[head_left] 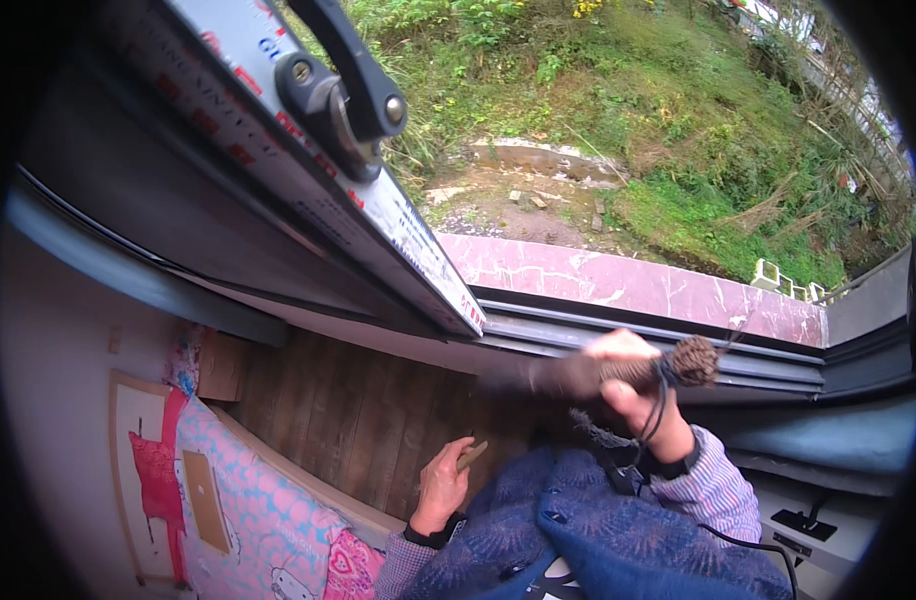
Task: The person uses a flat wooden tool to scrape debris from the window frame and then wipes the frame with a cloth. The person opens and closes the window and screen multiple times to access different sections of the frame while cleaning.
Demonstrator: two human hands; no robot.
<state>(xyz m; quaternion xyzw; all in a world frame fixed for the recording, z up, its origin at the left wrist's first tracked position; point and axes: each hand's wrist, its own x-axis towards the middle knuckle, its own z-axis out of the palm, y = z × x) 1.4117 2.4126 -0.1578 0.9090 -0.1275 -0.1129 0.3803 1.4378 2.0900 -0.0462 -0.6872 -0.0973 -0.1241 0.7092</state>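
Observation:
My right hand (643, 385) is closed round the ribbed, cord-wrapped handle of a brown tool (693, 362). The tool has a knobbly end and a dark cord loop hanging from it. Its other end points left and is smeared by motion, so its kind is unclear. It is held just above the sliding-window track (568, 335). Lower and to the left, my left hand (443, 488) grips a small flat olive-brown piece (472, 456) between thumb and fingers, over the wooden floor. I cannot make out what that piece is.
An opened window sash (378, 225) with a black handle (353, 100) slants across the upper left. Outside lies a pinkish stone ledge (628, 290) above a grassy slope. A bed with a pink and blue cover (248, 480) stands lower left. Blue curtain cloth (828, 445) hangs at right.

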